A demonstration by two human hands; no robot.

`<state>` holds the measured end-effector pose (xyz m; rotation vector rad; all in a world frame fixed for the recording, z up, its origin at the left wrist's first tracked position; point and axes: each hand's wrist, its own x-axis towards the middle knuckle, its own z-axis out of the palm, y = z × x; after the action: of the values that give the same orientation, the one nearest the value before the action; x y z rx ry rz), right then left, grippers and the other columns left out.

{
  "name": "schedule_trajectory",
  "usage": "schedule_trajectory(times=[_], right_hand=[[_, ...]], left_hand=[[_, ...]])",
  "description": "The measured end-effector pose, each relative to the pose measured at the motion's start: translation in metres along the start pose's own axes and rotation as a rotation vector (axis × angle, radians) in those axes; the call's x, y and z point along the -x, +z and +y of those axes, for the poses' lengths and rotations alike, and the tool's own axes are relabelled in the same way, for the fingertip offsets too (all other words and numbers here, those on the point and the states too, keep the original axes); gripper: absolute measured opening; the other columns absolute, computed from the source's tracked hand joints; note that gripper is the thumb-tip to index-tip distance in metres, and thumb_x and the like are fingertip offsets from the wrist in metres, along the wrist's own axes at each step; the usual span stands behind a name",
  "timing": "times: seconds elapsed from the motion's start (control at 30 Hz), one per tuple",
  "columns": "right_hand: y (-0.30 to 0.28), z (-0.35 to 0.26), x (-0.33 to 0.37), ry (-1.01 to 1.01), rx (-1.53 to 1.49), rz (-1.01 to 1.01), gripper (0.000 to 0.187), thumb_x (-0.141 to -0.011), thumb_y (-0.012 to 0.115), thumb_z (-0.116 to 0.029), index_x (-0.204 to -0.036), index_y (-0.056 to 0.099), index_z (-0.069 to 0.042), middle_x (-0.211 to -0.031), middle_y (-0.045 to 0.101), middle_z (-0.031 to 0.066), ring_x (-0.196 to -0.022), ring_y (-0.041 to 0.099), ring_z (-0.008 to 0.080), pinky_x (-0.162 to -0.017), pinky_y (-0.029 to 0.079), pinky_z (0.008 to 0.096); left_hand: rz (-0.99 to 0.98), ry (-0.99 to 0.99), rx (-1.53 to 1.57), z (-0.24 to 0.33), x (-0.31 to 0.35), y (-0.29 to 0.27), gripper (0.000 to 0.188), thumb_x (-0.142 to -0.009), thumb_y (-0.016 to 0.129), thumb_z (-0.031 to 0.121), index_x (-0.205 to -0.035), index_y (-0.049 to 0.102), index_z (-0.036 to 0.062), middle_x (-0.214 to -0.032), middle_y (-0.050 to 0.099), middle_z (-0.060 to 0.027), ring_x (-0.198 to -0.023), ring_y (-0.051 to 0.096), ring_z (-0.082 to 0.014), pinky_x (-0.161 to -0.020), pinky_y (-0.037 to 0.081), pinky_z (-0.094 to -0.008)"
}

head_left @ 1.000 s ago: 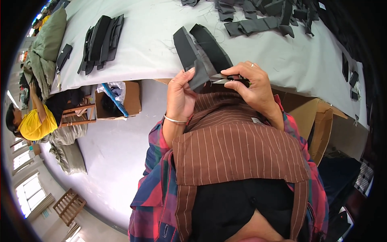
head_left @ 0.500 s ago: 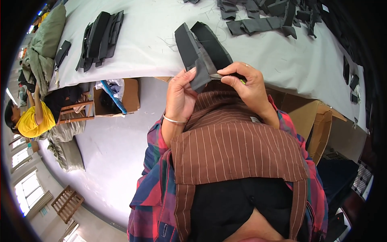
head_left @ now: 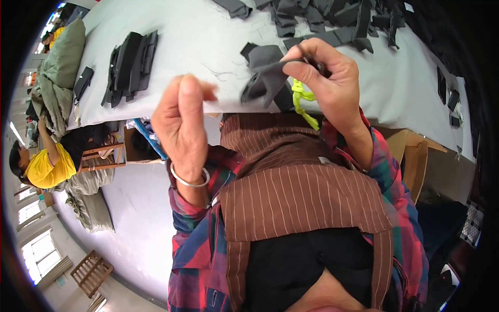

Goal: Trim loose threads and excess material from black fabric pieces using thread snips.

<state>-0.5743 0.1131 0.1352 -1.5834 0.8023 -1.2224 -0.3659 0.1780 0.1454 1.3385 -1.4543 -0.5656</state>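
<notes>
My right hand is raised over the table's near edge, thumb and fingers closed on the edge of a dark grey fabric piece. The piece hangs folded to the left of the hand. A knotted bright yellow-green cord dangles below that hand, and something dark sits within its curled fingers, mostly hidden. My left hand is held apart from the fabric, to its left, with thumb and fingers pinched together. Whether a thread is between them cannot be made out. Loose dark threads lie on the white-covered table between the hands.
A stack of dark fabric strips lies at the left, a single strip beyond it. More strips are heaped at the far right. Cardboard boxes stand below the table. A person in yellow works at the far left.
My left hand has let go of the fabric and moved left. My right hand has risen with the fabric, which now hangs folded, and the yellow-green cord has come into fuller view.
</notes>
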Motion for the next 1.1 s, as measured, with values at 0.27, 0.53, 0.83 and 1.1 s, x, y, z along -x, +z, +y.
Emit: schedule_trajectory(times=[0.27,0.53,0.83,1.1], right_hand=[[0.015,0.044,0.01,0.308,-0.191,-0.122,0.012,-0.086,0.062,-0.008,-0.096,0.066,-0.002,-0.067,0.056,-0.002,-0.063,0.051,0.0033,-0.058,0.042,0.0214],[-0.001,0.051,0.01,-0.25,0.586,-0.063,0.02,-0.078,0.069,-0.02,-0.097,0.067,-0.015,-0.08,0.064,-0.0001,-0.071,0.056,0.0161,-0.066,0.035,0.029],[0.02,0.062,-0.004,-0.362,0.644,-0.094,0.012,-0.077,0.07,-0.017,-0.088,0.067,-0.015,-0.073,0.062,-0.0038,-0.063,0.05,0.0178,-0.061,0.032,0.0309],[0.011,0.052,-0.007,-0.39,0.651,-0.083,0.011,-0.076,0.069,-0.018,-0.086,0.067,-0.015,-0.071,0.061,-0.0043,-0.06,0.049,0.017,-0.06,0.031,0.0306]], left_hand=[[-0.22,-0.385,0.865,-0.033,0.017,0.055,0.033,-0.096,0.04,0.015,-0.124,0.047,-0.0012,-0.113,0.06,-0.0178,-0.082,0.064,-0.0216,-0.079,0.053,-0.0329],[-0.112,-0.575,1.128,-0.049,0.014,0.053,0.029,-0.092,0.038,0.007,-0.117,0.049,-0.0047,-0.103,0.062,-0.0209,-0.08,0.065,-0.0258,-0.075,0.056,-0.0363],[-0.196,-0.591,1.094,-0.059,0.016,0.058,0.026,-0.092,0.041,0.008,-0.111,0.051,-0.0062,-0.098,0.064,-0.0175,-0.081,0.066,-0.0241,-0.076,0.056,-0.0348],[-0.176,-0.619,1.098,-0.059,0.016,0.059,0.026,-0.093,0.043,0.009,-0.113,0.052,-0.006,-0.096,0.065,-0.0165,-0.08,0.067,-0.0241,-0.076,0.056,-0.0343]])
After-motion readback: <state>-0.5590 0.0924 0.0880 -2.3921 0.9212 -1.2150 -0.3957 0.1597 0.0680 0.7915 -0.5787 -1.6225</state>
